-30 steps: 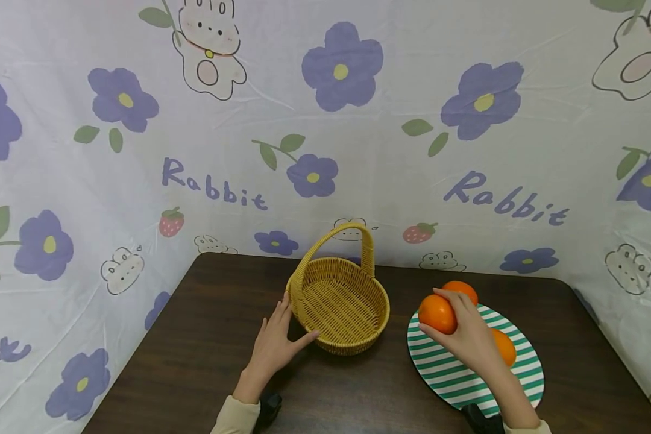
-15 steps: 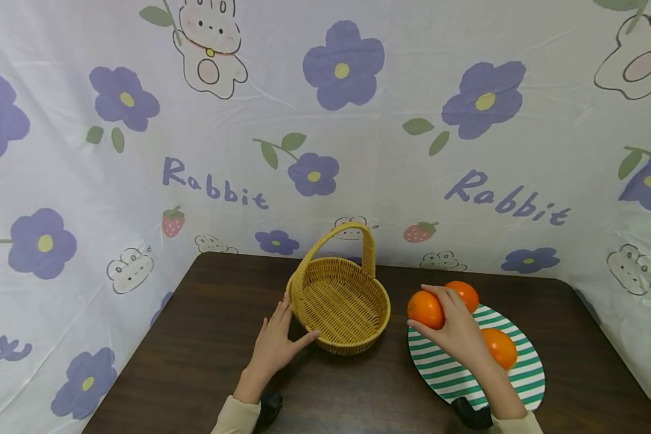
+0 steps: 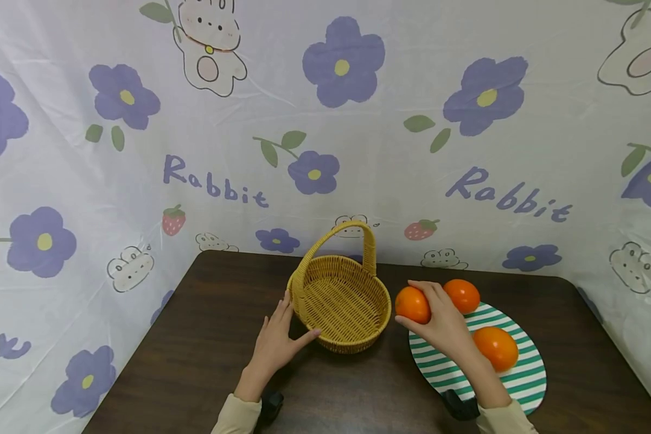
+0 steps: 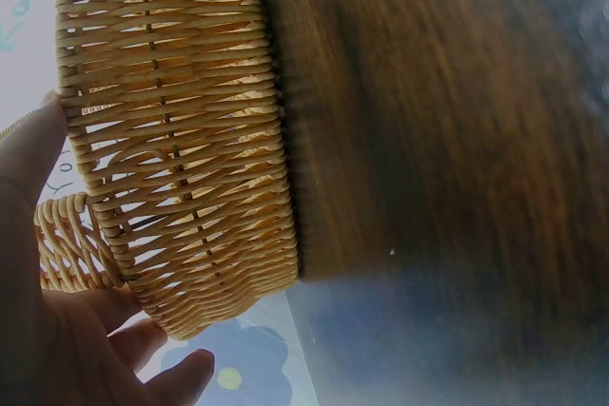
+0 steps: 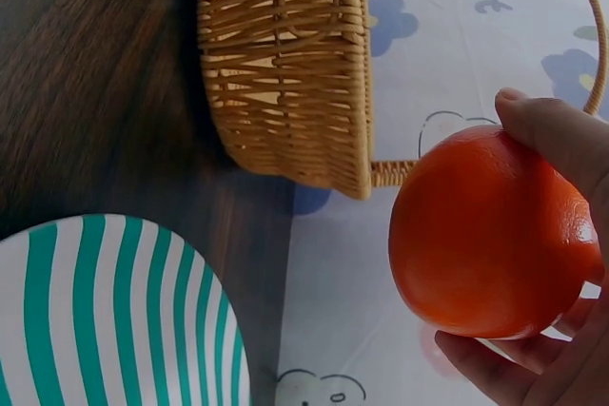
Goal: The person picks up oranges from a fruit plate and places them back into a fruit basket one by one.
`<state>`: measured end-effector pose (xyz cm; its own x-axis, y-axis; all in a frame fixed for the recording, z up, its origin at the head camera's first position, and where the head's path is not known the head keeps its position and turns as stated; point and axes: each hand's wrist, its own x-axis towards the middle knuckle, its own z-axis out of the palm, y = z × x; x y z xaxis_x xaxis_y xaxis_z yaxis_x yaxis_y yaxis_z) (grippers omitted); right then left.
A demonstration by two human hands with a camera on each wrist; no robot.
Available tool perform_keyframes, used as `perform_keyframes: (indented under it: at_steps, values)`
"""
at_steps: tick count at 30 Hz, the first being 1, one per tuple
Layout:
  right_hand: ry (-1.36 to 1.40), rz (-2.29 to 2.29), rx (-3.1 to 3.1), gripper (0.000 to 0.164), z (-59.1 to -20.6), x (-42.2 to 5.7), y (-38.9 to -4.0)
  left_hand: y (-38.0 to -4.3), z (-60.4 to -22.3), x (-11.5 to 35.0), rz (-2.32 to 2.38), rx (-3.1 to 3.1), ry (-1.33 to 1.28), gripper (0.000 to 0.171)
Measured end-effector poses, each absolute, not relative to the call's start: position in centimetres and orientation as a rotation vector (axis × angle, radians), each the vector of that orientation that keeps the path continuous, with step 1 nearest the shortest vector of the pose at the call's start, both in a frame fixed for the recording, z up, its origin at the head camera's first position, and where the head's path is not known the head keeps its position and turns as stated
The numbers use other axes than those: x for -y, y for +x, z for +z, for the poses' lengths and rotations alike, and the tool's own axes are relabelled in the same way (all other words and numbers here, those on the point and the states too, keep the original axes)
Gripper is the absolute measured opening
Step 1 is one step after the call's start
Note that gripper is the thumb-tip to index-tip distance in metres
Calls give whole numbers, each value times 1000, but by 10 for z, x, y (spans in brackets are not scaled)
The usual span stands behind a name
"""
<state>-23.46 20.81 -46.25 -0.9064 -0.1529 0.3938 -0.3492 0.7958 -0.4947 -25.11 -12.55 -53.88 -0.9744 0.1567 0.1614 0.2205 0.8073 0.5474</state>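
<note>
My right hand grips a glossy orange between thumb and fingers, in the air between the plate and the basket. In the right wrist view the held orange appears large, with the basket behind it. My left hand rests against the left side of the yellow wicker basket, its fingers spread and fairly straight. The left wrist view has the thumb right at the rim of the basket. Nothing lies inside the basket, and its tall handle stands upright.
A plate with green and white stripes lies on the right of the dark wooden table. One orange sits on it and another orange is at its far edge. A printed cloth hangs behind the table.
My right hand has carried the orange leftward from over the plate toward the basket, leaving the other two oranges in fuller view. The left hand has stayed at the basket.
</note>
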Motion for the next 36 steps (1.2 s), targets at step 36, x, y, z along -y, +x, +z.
perform_keyframes:
  at_steps: [36]
  values:
    - [485, 878, 2653, 69, -472, -157, -274, -252, -535, 125, -933, 2891, -309, 95]
